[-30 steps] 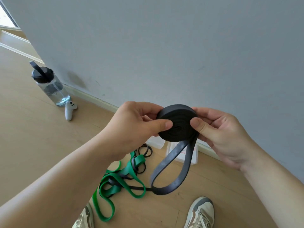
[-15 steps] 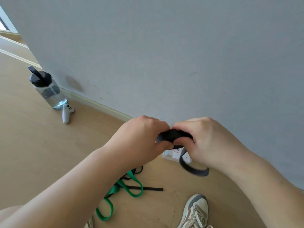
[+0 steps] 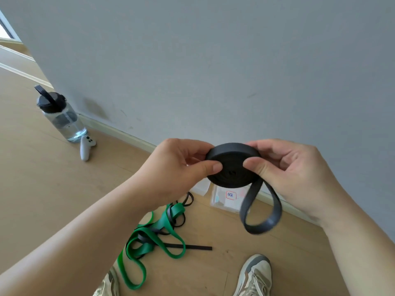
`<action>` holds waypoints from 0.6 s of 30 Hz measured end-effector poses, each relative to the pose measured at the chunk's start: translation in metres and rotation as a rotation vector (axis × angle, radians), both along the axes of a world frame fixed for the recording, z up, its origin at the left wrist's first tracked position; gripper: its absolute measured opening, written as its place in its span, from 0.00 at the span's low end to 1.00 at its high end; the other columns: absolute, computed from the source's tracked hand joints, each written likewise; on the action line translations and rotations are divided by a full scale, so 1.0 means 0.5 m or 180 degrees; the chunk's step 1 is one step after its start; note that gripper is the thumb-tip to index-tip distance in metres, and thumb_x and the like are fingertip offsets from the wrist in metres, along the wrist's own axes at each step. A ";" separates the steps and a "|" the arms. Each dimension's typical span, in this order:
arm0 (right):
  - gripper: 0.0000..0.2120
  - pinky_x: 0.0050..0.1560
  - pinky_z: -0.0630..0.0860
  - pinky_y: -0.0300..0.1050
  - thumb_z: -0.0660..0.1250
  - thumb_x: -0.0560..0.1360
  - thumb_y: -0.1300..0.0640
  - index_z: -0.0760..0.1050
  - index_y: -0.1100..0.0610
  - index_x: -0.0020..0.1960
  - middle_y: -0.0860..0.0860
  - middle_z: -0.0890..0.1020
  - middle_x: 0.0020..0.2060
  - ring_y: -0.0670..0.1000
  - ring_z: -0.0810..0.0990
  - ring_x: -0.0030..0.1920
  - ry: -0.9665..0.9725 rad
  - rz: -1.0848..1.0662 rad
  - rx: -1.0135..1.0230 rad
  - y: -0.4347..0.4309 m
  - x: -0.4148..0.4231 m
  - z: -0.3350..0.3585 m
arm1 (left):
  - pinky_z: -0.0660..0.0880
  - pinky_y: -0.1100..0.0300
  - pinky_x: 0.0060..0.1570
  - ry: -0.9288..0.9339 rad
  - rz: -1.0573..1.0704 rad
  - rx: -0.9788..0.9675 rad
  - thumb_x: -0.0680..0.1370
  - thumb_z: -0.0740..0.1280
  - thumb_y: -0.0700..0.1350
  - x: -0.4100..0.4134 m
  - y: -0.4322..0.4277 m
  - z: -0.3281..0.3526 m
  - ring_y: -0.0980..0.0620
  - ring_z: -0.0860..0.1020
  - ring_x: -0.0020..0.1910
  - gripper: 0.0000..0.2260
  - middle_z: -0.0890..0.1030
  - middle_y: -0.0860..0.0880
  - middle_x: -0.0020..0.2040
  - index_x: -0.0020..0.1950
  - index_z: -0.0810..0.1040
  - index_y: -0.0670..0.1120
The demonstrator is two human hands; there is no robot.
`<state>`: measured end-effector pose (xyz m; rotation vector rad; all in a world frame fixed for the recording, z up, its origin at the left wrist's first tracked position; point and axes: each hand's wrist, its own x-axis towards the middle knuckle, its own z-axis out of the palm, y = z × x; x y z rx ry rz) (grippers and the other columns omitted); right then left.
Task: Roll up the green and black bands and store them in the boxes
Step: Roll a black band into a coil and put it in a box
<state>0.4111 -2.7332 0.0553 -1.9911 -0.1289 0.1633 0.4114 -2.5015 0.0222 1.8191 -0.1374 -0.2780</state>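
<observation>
Head view. First voice: What are we holding up before the grey wall (image 3: pixel 213 60)?

Second voice: We are gripping the black band (image 3: pixel 232 165), wound into a flat coil, in mid-air between both hands. Our left hand (image 3: pixel 179 167) is pinching the coil's left rim, thumb on the near face. Our right hand (image 3: pixel 299 174) is curling round the right rim, thumb pressing the same face.

First voice: And the unrolled end?

Second voice: It is hanging as a loose loop (image 3: pixel 263 218) below our right hand.

First voice: What is lying beneath us?

Second voice: The green bands (image 3: pixel 149 238) are sprawling on the wooden floor (image 3: pixel 42 189), tangled with thin black strips (image 3: pixel 192 247). A clear box (image 3: pixel 226 199) bearing a red-framed label is sitting against the skirting. A water bottle (image 3: pixel 62 116) and a white controller (image 3: pixel 86 147) are sitting far left, by the wall.
</observation>
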 end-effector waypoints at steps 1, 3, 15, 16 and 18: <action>0.13 0.59 0.81 0.49 0.75 0.72 0.54 0.85 0.50 0.56 0.46 0.89 0.47 0.47 0.88 0.50 0.0100 0.0003 0.0048 -0.001 0.000 -0.002 | 0.80 0.54 0.61 0.0064 -0.0008 -0.0066 0.78 0.74 0.41 -0.001 -0.004 -0.003 0.57 0.86 0.50 0.09 0.88 0.56 0.47 0.56 0.87 0.53; 0.10 0.58 0.82 0.47 0.75 0.74 0.58 0.85 0.51 0.54 0.46 0.89 0.46 0.46 0.88 0.49 0.0219 -0.0014 0.0024 -0.001 0.002 -0.005 | 0.81 0.49 0.61 0.0182 -0.0018 -0.0165 0.79 0.74 0.40 -0.004 -0.013 -0.009 0.55 0.87 0.50 0.09 0.89 0.53 0.47 0.56 0.87 0.51; 0.12 0.48 0.81 0.39 0.74 0.74 0.61 0.87 0.44 0.51 0.41 0.88 0.41 0.40 0.86 0.43 -0.0056 0.0568 -0.1082 0.055 0.003 -0.045 | 0.77 0.51 0.40 -0.0940 -0.0531 0.1886 0.74 0.72 0.50 -0.003 -0.022 -0.013 0.53 0.78 0.37 0.08 0.81 0.54 0.37 0.52 0.82 0.56; 0.12 0.50 0.83 0.40 0.75 0.74 0.61 0.87 0.46 0.51 0.42 0.88 0.42 0.42 0.87 0.44 0.0113 0.0561 -0.0923 0.053 0.009 -0.048 | 0.77 0.51 0.39 -0.0908 -0.0513 0.1928 0.74 0.72 0.50 0.002 -0.020 -0.013 0.53 0.78 0.36 0.05 0.81 0.53 0.36 0.50 0.82 0.56; 0.12 0.56 0.83 0.45 0.78 0.72 0.63 0.87 0.50 0.51 0.46 0.89 0.43 0.46 0.88 0.47 0.0479 0.0398 -0.0439 0.038 0.021 -0.054 | 0.77 0.51 0.37 -0.0748 -0.0448 0.1846 0.74 0.73 0.50 0.009 -0.018 -0.011 0.53 0.78 0.34 0.02 0.81 0.52 0.34 0.46 0.83 0.54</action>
